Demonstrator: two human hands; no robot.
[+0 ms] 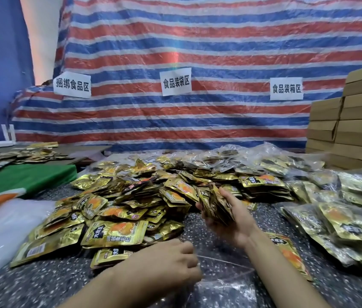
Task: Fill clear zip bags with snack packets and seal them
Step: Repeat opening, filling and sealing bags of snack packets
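Bag (226, 283) lies empty at the counter's (42, 281) near edge, left hand (175, 261) pinching its mouth; right hand (231, 221) grips packets (216, 204). Filled bags (342, 223) at right, big pile (131, 205) left.

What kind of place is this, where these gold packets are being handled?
Probably a makeshift food-packing workshop. Paper zone signs hang on a striped tarpaulin, gold snack packets are heaped on the speckled table, and flat cardboard boxes are stacked at the right.
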